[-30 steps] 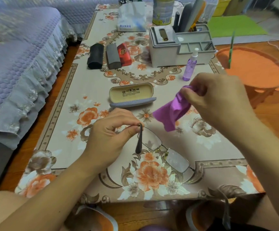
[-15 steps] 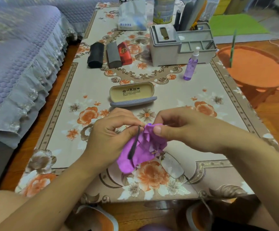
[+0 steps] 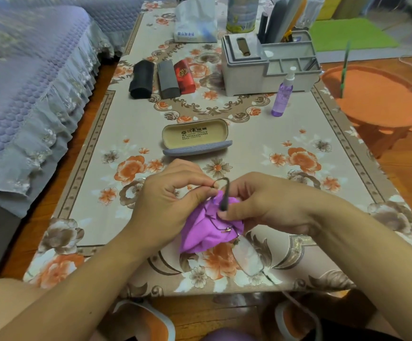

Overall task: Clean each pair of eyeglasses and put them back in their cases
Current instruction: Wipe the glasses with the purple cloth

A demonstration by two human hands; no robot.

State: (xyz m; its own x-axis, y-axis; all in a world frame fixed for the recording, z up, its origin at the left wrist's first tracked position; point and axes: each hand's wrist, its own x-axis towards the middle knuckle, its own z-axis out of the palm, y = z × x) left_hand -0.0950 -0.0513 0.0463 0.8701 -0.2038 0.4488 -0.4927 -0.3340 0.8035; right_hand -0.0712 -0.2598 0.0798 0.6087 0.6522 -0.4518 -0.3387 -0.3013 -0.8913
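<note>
Two hands' fingers pinching eyeglasses [image 3: 245, 254] and purple cloth [image 3: 207, 230]; floral tablecloth [image 3: 131, 124], quilted sofa [image 3: 27, 70] beside

Counter [image 3: 131, 124] runs away from viewer; bed [image 3: 27, 82] along its left edge, round stool [image 3: 382, 99] off its right edge. Near edge, centre: left hand [image 3: 170, 205] and right hand [image 3: 269, 205] side by side, cloth [image 3: 205, 232] between them, eyeglasses [image 3: 246, 257] partly under cloth, one lens sticking out nearer viewer. Open case [image 3: 195, 137] just behind hands. Three closed cases [image 3: 163, 78] in row farther back, left of organiser box [image 3: 269, 67]. Spray bottle [image 3: 283, 94] in front of box, right side. Tissue pack [image 3: 195, 20] and can [image 3: 243, 13] behind box, far end.
</note>
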